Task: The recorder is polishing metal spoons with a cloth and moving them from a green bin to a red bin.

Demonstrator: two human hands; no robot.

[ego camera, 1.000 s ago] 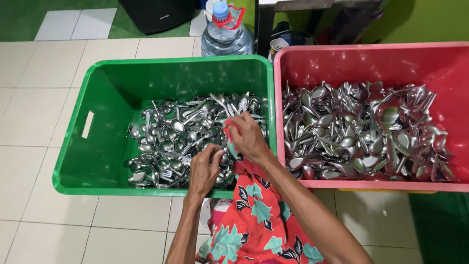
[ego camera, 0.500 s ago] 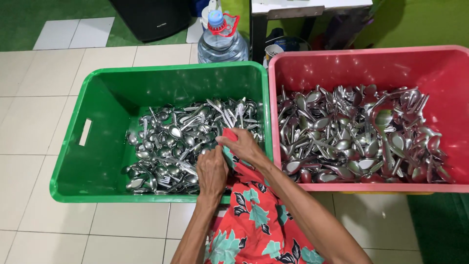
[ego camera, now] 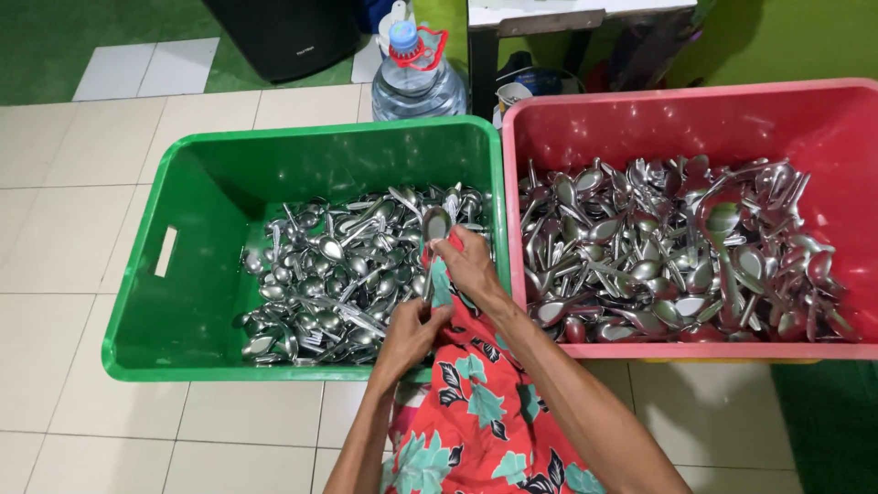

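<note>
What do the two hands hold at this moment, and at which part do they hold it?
The right hand holds a shiny metal spoon by its handle, wrapped in the red floral cloth; the bowl sticks up. The left hand grips the cloth lower down.

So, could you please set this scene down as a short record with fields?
Setting: tiled floor, seen from above
Left hand: grips the lower part of a red flowered cloth
Right hand: holds a spoon wrapped in the cloth
Green crate: loose pile of metal spoons
Red crate: fuller pile of spoons
Behind the crates: water bottle
</note>
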